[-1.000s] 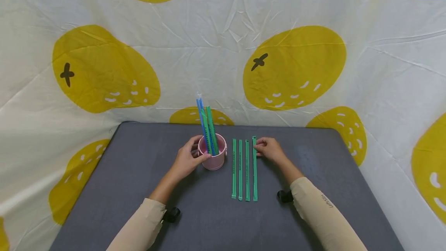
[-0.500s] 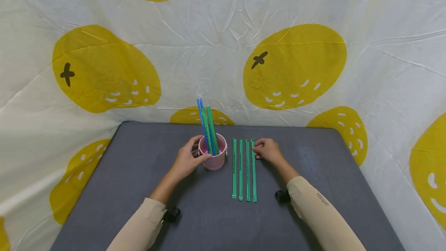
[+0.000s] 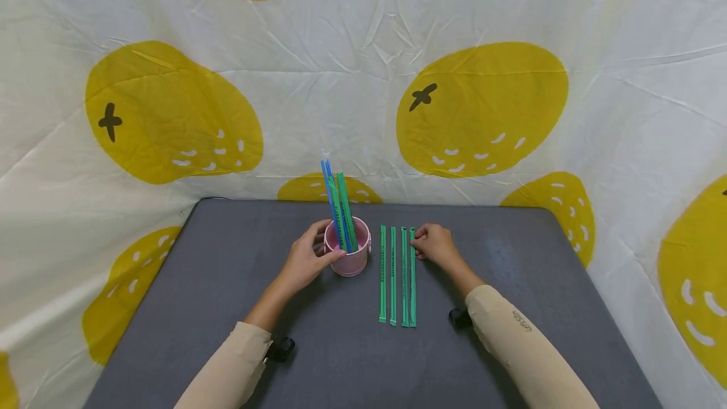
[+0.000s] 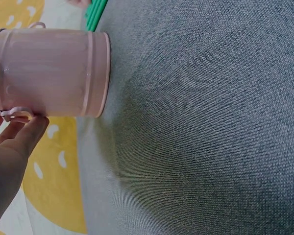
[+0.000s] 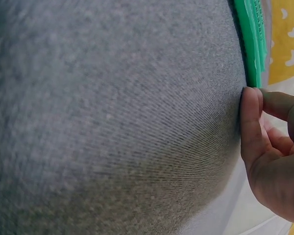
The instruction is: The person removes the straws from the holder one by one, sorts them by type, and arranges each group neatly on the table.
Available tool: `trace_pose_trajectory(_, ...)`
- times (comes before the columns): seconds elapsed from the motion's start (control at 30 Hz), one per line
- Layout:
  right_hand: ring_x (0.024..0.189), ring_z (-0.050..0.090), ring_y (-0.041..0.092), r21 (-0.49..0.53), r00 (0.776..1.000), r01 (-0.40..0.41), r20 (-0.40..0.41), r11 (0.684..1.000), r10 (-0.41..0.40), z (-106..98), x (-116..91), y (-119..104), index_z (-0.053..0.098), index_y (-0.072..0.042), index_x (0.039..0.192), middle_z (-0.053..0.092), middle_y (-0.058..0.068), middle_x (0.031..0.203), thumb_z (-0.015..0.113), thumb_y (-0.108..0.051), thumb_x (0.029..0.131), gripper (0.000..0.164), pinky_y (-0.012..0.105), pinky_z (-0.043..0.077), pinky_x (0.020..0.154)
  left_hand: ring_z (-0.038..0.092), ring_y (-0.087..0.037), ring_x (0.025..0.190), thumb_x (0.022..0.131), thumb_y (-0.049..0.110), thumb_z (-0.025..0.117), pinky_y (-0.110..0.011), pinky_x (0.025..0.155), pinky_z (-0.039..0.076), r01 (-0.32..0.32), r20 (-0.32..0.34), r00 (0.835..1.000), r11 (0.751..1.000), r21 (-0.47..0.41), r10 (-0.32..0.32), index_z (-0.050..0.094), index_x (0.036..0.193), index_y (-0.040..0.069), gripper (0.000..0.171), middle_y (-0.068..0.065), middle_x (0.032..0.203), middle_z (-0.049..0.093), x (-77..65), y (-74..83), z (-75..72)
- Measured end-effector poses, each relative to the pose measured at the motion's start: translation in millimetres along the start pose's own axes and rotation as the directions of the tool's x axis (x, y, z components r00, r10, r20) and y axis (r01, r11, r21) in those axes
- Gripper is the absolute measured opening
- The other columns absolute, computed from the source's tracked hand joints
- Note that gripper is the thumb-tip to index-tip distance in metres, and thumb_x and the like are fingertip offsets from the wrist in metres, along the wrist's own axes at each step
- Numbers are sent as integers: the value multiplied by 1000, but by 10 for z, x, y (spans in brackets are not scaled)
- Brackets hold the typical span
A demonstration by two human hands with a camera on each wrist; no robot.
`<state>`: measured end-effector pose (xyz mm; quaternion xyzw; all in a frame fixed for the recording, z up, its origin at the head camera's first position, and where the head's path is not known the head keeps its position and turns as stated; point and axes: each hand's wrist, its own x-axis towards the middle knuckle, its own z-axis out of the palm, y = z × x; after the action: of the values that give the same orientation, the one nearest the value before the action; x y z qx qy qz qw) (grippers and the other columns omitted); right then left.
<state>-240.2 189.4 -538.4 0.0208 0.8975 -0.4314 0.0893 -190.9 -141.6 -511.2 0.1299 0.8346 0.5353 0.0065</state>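
With twelve o'clock pointing away from the person, a left hand (image 3: 305,259) steadies a pink bucket (image 3: 351,265) on a dark grey worktop (image 3: 341,358), thumb at the rim's seven o'clock and fingers curved round its ten o'clock side. Inside the bucket stand wrapped green straws (image 3: 348,213) and, on their nine o'clock side, blue straws (image 3: 326,175), all leaning slightly toward eleven. The left wrist view shows the bucket's upright wall and a small pink loop (image 4: 17,111) beside the fingers.

At the bucket's four o'clock, a row of four green-wrapped straws lies lengthwise from twelve to six. The right hand (image 3: 437,247), at the row's two o'clock, has thumb and index fingertip nearly closed together, pinching the outermost straw (image 3: 413,283) near its twelve o'clock end. That straw lies close beside the third straw (image 3: 404,279); the second straw (image 3: 393,279) and first straw (image 3: 383,276) are spaced farther toward nine.

Both beige sleeves (image 3: 522,339) enter from the six o'clock side. Beyond the worktop, at twelve, hangs a pale sheet (image 3: 341,24) printed with yellow fruit shapes (image 3: 483,109).
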Motion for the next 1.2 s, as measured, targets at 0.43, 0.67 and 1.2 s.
trace_pose_trajectory(0.43, 67, 72, 18, -80, 1000, 2, -5, 997, -2, -36, -13, 6, 66, 4, 113, 74, 16, 92, 76, -16, 94, 29, 33, 63, 62, 63, -31, 127, 85, 36, 87, -48, 103, 56, 10, -10, 1000, 1000, -5, -10, 50, 148, 16, 75, -11, 139, 63, -6, 14, 4)
trace_pose_trajectory(0.67, 66, 72, 17, -181, 1000, -3, -20, 983, -1, -2, 7, -22, 64, 4, 118, 74, 20, 104, 81, -21, 90, 42, 35, 62, 63, 63, -34, 127, 85, 34, 87, -48, 103, 56, 1, -12, 1000, 1000, -12, -1, 50, 147, 14, 75, -13, 139, 63, -6, 11, 9)
trace_pose_trajectory(1.2, 62, 70, 15, -178, 1000, 18, -6, 984, -19, -31, 0, -21, 64, 5, 117, 74, 17, 96, 81, -20, 90, 41, 34, 61, 60, 64, -31, 127, 85, 36, 87, -47, 103, 56, 3, -7, 1000, 1000, -2, -3, 50, 147, 14, 75, -12, 139, 63, -1, 10, 7)
